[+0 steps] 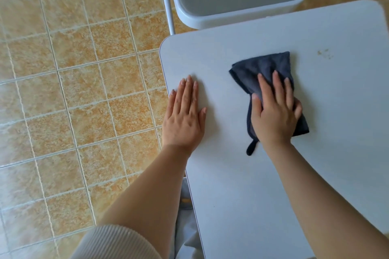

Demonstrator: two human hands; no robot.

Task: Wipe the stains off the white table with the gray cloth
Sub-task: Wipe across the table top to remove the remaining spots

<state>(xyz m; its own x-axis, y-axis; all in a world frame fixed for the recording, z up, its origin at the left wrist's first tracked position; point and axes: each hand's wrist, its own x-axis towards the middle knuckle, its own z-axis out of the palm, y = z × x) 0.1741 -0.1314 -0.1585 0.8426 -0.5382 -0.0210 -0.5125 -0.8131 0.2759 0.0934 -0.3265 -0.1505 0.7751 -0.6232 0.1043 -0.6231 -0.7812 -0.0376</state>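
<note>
My right grip (pixel 275 113) lies flat, fingers straight, pressing the gray cloth (pixel 265 65) onto the table (pixel 231 185); stains (pixel 325 53) sit beyond it, rightward. My left grip (pixel 185 115) rests flat, holding nothing.

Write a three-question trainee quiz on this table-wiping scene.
1. True or false: the left hand grips the gray cloth.
2. The stain on the white table lies: A) under the cloth; B) beyond the cloth, apart from it; C) beside the left hand.
3. Which hand presses on the cloth?
Key: 1 false, it lies flat on the table; 2 B; 3 the right hand.
</note>
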